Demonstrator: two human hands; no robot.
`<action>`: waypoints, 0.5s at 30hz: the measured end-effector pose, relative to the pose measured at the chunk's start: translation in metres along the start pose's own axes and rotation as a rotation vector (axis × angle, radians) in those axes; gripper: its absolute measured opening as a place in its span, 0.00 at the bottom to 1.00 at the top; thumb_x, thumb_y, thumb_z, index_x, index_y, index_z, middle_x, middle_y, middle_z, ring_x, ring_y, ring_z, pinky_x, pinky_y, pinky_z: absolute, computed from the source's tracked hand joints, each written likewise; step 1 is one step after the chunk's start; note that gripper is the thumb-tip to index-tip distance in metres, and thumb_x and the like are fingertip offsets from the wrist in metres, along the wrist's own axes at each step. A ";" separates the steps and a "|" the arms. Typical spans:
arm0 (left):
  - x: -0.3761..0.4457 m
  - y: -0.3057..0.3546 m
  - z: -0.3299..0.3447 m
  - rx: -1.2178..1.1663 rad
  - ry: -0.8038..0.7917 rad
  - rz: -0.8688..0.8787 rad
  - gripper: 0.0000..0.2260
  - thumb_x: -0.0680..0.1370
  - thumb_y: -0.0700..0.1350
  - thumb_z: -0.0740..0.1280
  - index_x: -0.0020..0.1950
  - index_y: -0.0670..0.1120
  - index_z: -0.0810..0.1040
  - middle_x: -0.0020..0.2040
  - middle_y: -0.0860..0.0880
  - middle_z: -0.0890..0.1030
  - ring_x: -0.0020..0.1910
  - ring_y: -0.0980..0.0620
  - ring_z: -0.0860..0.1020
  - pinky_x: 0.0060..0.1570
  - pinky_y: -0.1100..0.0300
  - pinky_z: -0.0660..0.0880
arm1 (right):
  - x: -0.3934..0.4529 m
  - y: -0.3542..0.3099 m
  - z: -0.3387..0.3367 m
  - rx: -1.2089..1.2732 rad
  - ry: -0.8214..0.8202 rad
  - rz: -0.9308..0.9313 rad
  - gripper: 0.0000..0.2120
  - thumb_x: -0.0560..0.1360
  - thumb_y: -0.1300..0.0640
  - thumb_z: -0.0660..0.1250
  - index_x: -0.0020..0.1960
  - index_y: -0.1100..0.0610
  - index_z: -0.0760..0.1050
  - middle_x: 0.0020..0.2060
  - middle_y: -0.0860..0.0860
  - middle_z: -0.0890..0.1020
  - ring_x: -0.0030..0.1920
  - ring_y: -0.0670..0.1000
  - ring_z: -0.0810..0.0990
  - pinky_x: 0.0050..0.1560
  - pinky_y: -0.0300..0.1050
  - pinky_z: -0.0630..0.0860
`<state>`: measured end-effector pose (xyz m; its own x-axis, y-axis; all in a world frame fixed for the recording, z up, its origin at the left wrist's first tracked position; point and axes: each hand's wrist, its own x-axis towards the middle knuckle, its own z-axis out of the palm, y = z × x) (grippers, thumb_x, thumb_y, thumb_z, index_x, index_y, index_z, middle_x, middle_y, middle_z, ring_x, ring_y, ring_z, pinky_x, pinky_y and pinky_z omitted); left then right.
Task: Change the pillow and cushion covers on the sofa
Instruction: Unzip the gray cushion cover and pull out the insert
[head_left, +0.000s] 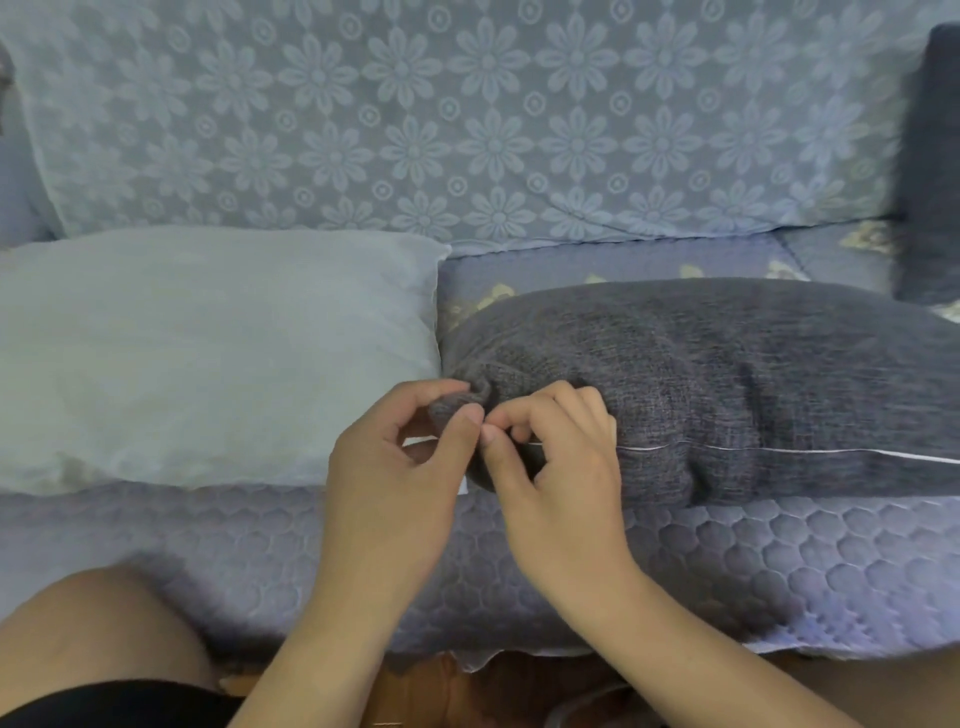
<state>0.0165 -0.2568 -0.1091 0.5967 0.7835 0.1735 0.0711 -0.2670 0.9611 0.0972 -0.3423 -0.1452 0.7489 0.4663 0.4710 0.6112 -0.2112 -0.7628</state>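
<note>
A dark grey woven cushion (727, 374) lies on the sofa seat at the right, with a thin white line along its front seam. My left hand (395, 478) pinches the cushion's near left corner between thumb and fingers. My right hand (561, 467) touches it there, thumb and forefinger pinched together at the seam's left end; what they hold is too small to tell. A bare white pillow (208, 358) lies on the seat at the left, touching the grey cushion's left end.
The sofa seat (779, 566) wears a quilted lilac cover; the backrest (467, 119) has a pale blue flower-pattern cover. Another dark grey cushion (930, 166) stands at the far right. My knee (93, 634) is at the lower left, before the seat's front edge.
</note>
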 end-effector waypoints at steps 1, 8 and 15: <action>-0.001 -0.002 0.000 0.019 0.018 0.026 0.08 0.77 0.40 0.73 0.47 0.54 0.85 0.43 0.55 0.85 0.44 0.56 0.84 0.44 0.65 0.79 | -0.002 -0.001 0.000 0.004 0.004 0.022 0.06 0.76 0.49 0.65 0.42 0.48 0.76 0.39 0.41 0.72 0.47 0.45 0.70 0.54 0.41 0.64; -0.001 -0.009 0.000 0.017 0.183 0.103 0.09 0.77 0.40 0.73 0.45 0.56 0.82 0.41 0.53 0.84 0.42 0.53 0.81 0.45 0.57 0.76 | 0.002 -0.014 -0.007 -0.075 0.033 0.089 0.11 0.74 0.53 0.67 0.36 0.48 0.69 0.34 0.41 0.68 0.43 0.46 0.69 0.51 0.42 0.62; 0.031 -0.023 -0.019 -0.141 0.370 0.051 0.08 0.78 0.41 0.72 0.44 0.54 0.82 0.38 0.51 0.81 0.35 0.50 0.77 0.43 0.54 0.75 | 0.030 0.017 -0.048 -0.262 0.158 0.186 0.13 0.75 0.57 0.69 0.35 0.49 0.69 0.35 0.41 0.69 0.44 0.47 0.67 0.52 0.47 0.60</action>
<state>0.0182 -0.2152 -0.1220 0.2666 0.9274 0.2624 -0.0765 -0.2511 0.9649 0.1422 -0.3730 -0.1233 0.8713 0.2647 0.4132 0.4903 -0.5026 -0.7120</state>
